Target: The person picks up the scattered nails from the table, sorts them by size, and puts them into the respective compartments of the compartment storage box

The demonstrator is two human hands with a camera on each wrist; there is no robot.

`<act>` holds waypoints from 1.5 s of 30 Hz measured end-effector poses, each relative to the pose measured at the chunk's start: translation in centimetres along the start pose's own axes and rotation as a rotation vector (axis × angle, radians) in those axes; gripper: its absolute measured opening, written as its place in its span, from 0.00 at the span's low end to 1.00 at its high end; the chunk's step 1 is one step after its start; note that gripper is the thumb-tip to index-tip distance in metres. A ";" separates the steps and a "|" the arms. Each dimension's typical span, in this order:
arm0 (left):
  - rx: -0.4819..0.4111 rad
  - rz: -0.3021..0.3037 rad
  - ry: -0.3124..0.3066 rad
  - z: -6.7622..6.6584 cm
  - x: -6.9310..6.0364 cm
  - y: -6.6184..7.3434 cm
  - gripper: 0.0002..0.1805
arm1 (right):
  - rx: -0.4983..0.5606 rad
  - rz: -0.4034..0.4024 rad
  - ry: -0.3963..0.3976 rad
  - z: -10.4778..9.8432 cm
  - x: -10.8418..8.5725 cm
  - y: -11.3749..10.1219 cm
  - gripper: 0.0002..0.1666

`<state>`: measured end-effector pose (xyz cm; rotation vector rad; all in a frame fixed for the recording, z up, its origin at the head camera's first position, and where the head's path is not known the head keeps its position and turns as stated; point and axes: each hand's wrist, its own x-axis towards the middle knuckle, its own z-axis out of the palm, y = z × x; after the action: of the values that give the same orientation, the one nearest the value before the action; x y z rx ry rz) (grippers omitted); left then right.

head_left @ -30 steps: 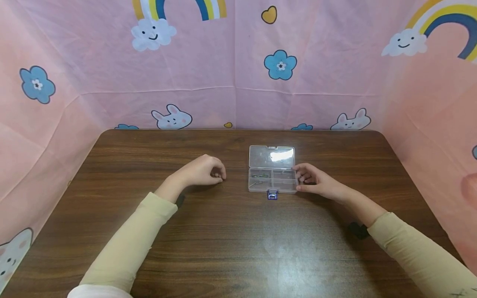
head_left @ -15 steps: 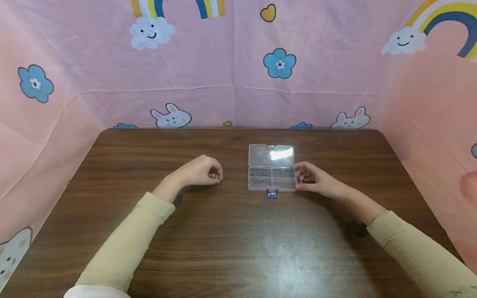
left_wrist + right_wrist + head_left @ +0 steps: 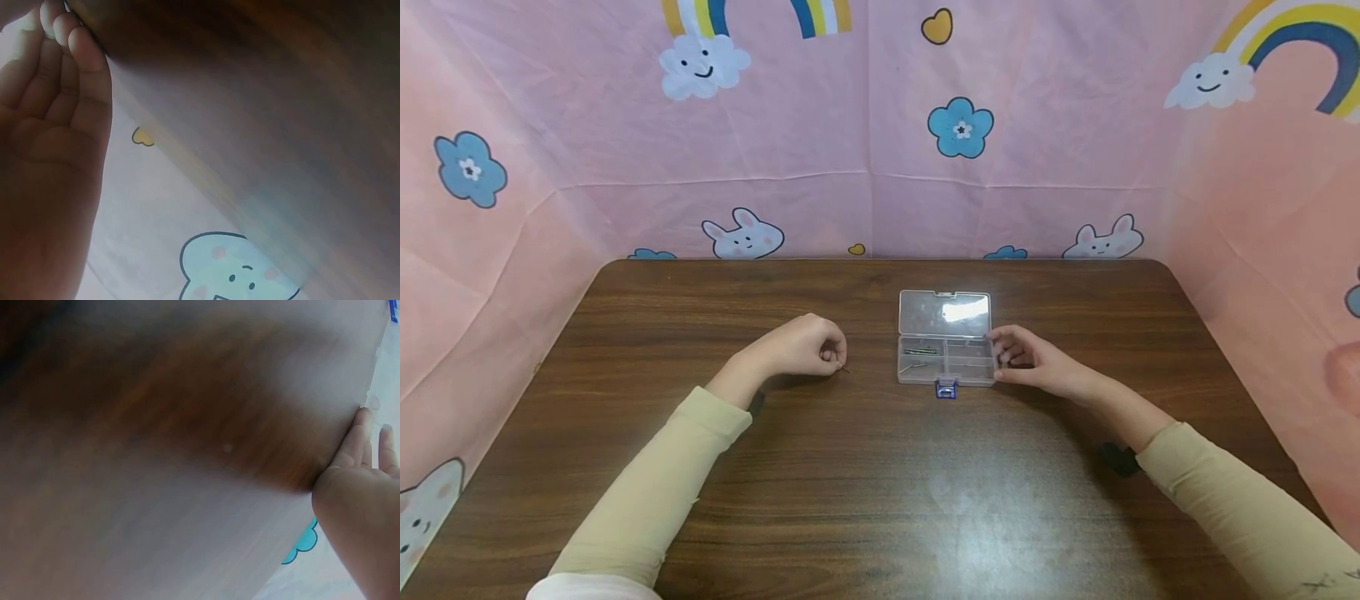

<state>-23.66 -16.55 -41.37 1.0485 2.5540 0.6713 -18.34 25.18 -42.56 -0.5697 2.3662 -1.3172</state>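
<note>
On the dark wooden table stands a clear plastic compartment box (image 3: pixel 958 371) with its lid (image 3: pixel 928 313) raised. Small thin metal pieces (image 3: pixel 921 351) lie in its back left compartment, and another thin piece (image 3: pixel 913 366) in the front left one. My right hand (image 3: pixel 1037 362) holds the right end of the box, thumb at the front corner and fingers farther back. To the left of the box, my left hand (image 3: pixel 801 346) pinches a thin brownish stick-like piece (image 3: pixel 847 369) low over the table. Its kind is too small to tell. The left wrist view shows curled fingers (image 3: pixel 87 50), but not that piece.
A blue latch (image 3: pixel 946 389) hangs from the box's front. The brown table (image 3: pixel 850 483) spreads around both hands. Behind it and at the sides hangs a pink printed cloth (image 3: pixel 820 133).
The thin piece now shows at the left fingertips, where it was barely visible before. The left hand has shifted very slightly left. The right hand stays at the box.
</note>
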 end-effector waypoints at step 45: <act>-0.005 0.208 0.176 2.1 5.3 4.9 0.07 | 0.006 -0.008 0.001 0.0 0.1 0.3 0.33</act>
<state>-23.56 -9.06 -41.07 1.3210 2.6095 0.8573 -18.50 25.27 -42.81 -0.5775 2.3624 -1.3271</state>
